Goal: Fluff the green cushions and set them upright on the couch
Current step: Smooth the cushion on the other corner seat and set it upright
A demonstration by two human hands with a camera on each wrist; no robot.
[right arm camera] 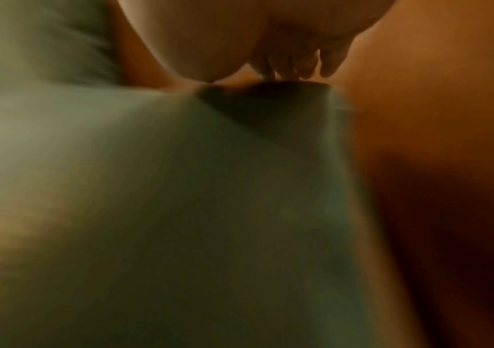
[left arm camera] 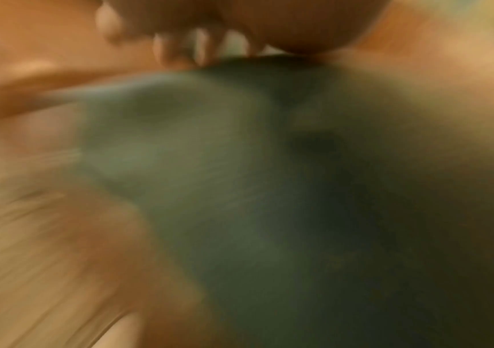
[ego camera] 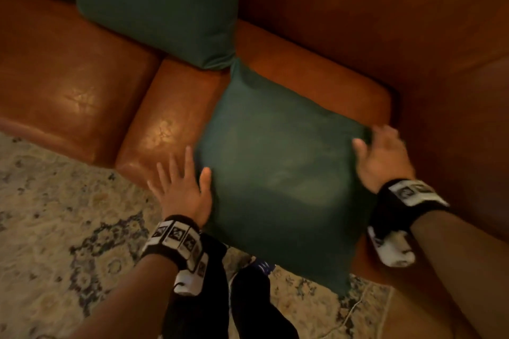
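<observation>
Couch: one green cushion already upright against the backrest at 11 o'clock, so I'd call that one done. Second cushion at centre, over the seat's front edge, tilted, mid-fluff; left hand flat-fingered on its 9 o'clock side, right hand at its 3 o'clock edge, grip unclear from blur; standing it up remains.

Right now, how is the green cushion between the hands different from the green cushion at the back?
The near cushion lies across the seat's front edge, overhanging it; the back cushion stands upright. The left hand and right hand flank the near cushion; nothing touches the back cushion. Both are dark green on the brown leather couch.
</observation>
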